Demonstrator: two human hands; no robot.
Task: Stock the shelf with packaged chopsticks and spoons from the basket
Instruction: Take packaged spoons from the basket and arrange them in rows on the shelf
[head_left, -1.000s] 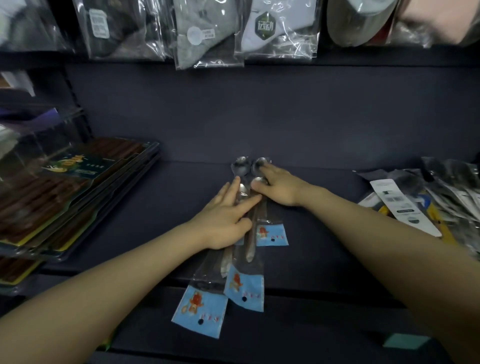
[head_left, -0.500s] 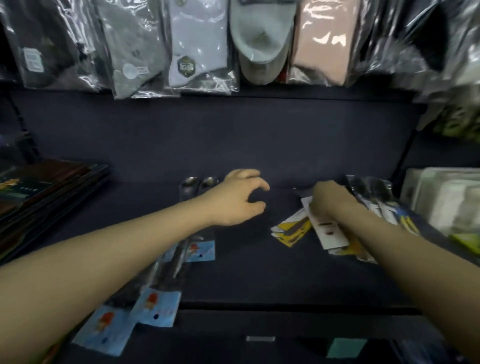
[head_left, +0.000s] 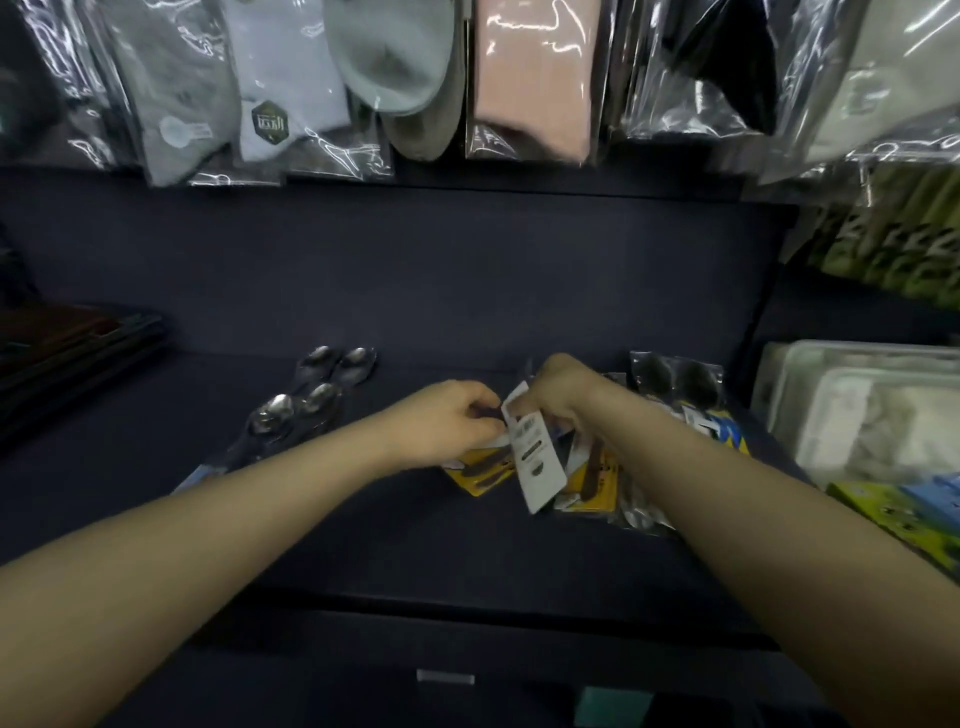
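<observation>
- Both forearms run bare from the bottom edge up to the wrists, with no sleeve anywhere along them.
- The left hand (head_left: 447, 423) wears nothing: no glove, ring or watch shows.
- The right hand (head_left: 558, 387) is just as bare, wrist included.
- Arms look slim and smooth, and the fingernails are too blurred to make out.

Both hands met over the dark shelf (head_left: 395, 525). The left hand (head_left: 441, 422) and right hand (head_left: 558, 387) pinched a white-carded packet (head_left: 535, 460) above yellow-carded packets (head_left: 480, 470). Bagged spoons (head_left: 317, 384) lay left of the hands; bagged socks (head_left: 530, 78) hung above.
</observation>
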